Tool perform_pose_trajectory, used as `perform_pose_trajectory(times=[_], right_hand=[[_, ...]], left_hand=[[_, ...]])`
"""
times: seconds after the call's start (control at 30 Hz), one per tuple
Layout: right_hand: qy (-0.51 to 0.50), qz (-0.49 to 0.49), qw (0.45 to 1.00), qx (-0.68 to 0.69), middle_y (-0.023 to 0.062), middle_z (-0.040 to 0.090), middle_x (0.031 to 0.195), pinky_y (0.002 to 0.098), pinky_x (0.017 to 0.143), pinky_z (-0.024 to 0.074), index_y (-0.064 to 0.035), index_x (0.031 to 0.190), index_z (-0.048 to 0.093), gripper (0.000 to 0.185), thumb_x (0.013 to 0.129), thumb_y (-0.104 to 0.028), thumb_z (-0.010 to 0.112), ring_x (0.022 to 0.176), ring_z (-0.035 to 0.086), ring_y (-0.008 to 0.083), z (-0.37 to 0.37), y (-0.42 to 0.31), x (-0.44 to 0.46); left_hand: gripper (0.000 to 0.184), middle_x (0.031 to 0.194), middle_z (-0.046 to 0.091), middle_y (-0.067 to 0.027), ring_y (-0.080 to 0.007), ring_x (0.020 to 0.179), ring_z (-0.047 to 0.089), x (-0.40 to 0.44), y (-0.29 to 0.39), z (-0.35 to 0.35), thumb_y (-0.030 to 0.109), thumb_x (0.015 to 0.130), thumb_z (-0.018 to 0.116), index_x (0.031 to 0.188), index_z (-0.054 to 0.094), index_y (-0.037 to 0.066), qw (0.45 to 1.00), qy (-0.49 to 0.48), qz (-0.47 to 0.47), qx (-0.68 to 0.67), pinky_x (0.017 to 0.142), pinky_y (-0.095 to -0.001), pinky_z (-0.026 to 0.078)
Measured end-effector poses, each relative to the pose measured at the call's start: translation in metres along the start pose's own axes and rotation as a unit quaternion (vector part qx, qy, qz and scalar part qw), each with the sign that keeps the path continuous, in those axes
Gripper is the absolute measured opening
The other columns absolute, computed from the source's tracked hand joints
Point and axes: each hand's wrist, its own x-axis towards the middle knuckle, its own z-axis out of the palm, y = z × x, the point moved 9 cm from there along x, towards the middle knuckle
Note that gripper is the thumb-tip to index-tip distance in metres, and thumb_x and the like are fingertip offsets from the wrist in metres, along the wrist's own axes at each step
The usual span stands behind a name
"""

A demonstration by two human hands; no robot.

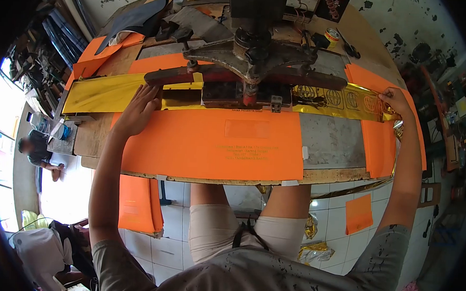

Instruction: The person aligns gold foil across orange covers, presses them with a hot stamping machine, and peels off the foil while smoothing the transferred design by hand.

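Note:
A hot-stamping press stands at the middle of the table, its dark head low over a strip of gold foil. Under the foil lies an orange printed sheet with gold lettering and a rectangular panel. My left hand rests flat, fingers stretched together, over the foil and the sheet's upper left part, beside the press. Far to the right, my right hand pinches the foil's right end, where stamped globe outlines show. The sheet's upper edge is hidden beneath the foil and press.
Stacks of orange sheets lie right and below the table. A yellow tin and scissors sit at the back right. Crumpled foil is on the tiled floor. Another person sits at far left.

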Motion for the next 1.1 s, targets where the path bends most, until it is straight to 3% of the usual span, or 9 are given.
perform_pose_trajectory(times=[0.4,0.5,0.63,0.7,0.77,0.83,0.9,0.97,1.1], right_hand=[[0.055,-0.037,0.998,-0.003,0.0025,0.064,0.076,0.0315,0.064,0.0482,-0.0012,0.093,0.069,0.024,0.097,-0.024,0.078,0.068,0.060,0.0116,0.002,0.005,-0.003],[0.012,0.042,0.995,0.094,0.0057,0.069,0.085,0.0346,0.074,0.0521,-0.0008,0.104,0.070,0.026,0.098,-0.026,0.076,0.080,0.066,0.0148,0.006,0.009,-0.018],[0.191,-0.058,0.980,-0.015,0.0087,0.072,0.104,0.0415,0.091,0.0513,-0.0042,0.116,0.069,0.025,0.100,-0.023,0.072,0.102,0.068,0.0244,-0.018,-0.018,-0.047],[0.340,-0.098,0.925,-0.136,0.0089,0.071,0.115,0.0439,0.098,0.0492,-0.0066,0.120,0.068,0.025,0.100,-0.020,0.070,0.112,0.066,0.0289,-0.032,-0.057,-0.086],[0.397,-0.130,0.892,-0.174,0.0088,0.069,0.121,0.0464,0.104,0.0457,-0.0080,0.122,0.068,0.025,0.099,-0.019,0.070,0.116,0.063,0.0314,-0.020,-0.124,-0.135],[0.375,-0.168,0.904,-0.117,0.0089,0.067,0.127,0.0488,0.110,0.0411,-0.0092,0.123,0.067,0.027,0.098,-0.020,0.070,0.123,0.059,0.0328,0.016,-0.185,-0.172],[0.315,-0.207,0.924,-0.066,0.0100,0.064,0.132,0.0506,0.114,0.0371,-0.0094,0.124,0.066,0.029,0.098,-0.022,0.070,0.129,0.055,0.0333,0.063,-0.235,-0.202],[0.291,-0.214,0.929,-0.082,0.0108,0.062,0.136,0.0512,0.115,0.0359,-0.0091,0.126,0.066,0.030,0.099,-0.024,0.069,0.133,0.052,0.0338,0.106,-0.256,-0.216],[0.264,-0.178,0.946,-0.065,0.0109,0.058,0.142,0.0509,0.117,0.0358,-0.0088,0.130,0.065,0.035,0.101,-0.027,0.067,0.136,0.050,0.0338,0.134,-0.252,-0.214]], left_hand=[[0.065,0.171,0.026,-0.0210,-0.0329,0.161,0.015,-0.004,-0.004,0.000,0.028,0.105,0.035,0.161,0.031,-0.003,0.999,0.021,0.024,0.008,0.132,-0.0449,0.010],[0.064,0.172,0.024,-0.0179,-0.0313,0.162,0.012,-0.022,-0.004,-0.009,0.028,0.106,0.035,0.163,0.029,0.000,0.998,0.042,0.044,0.021,0.132,-0.0455,0.009],[0.064,0.172,0.027,-0.0151,-0.0314,0.161,0.016,-0.084,0.000,-0.027,0.032,0.107,0.034,0.163,0.031,0.001,0.998,0.056,0.021,-0.007,0.131,-0.0456,0.012],[0.064,0.171,0.030,-0.0141,-0.0323,0.161,0.019,-0.121,0.010,-0.035,0.035,0.108,0.035,0.162,0.033,0.002,0.996,0.080,0.002,-0.029,0.131,-0.0464,0.014],[0.064,0.165,0.041,-0.0177,-0.0351,0.157,0.031,-0.156,0.028,-0.038,0.039,0.108,0.036,0.159,0.041,0.000,0.988,0.121,0.000,-0.092,0.128,-0.0481,0.022],[0.063,0.154,0.054,-0.0214,-0.0375,0.149,0.044,-0.186,0.045,-0.034,0.040,0.107,0.036,0.151,0.051,-0.003,0.971,0.138,-0.003,-0.197,0.124,-0.0478,0.031],[0.060,0.115,0.075,-0.0224,-0.0354,0.115,0.069,-0.205,0.063,-0.015,0.039,0.106,0.038,0.118,0.071,-0.009,0.950,0.152,0.000,-0.273,0.105,-0.0444,0.049],[0.052,0.094,0.076,-0.0189,-0.0268,0.089,0.071,-0.212,0.082,0.032,0.033,0.103,0.045,0.098,0.074,-0.010,0.896,0.059,0.026,-0.440,0.083,-0.0381,0.055],[0.033,0.092,0.074,-0.0121,-0.0174,0.082,0.067,-0.209,0.111,0.157,0.020,0.110,0.052,0.116,0.074,-0.004,0.864,-0.113,-0.071,-0.486,0.077,-0.0324,0.055]])
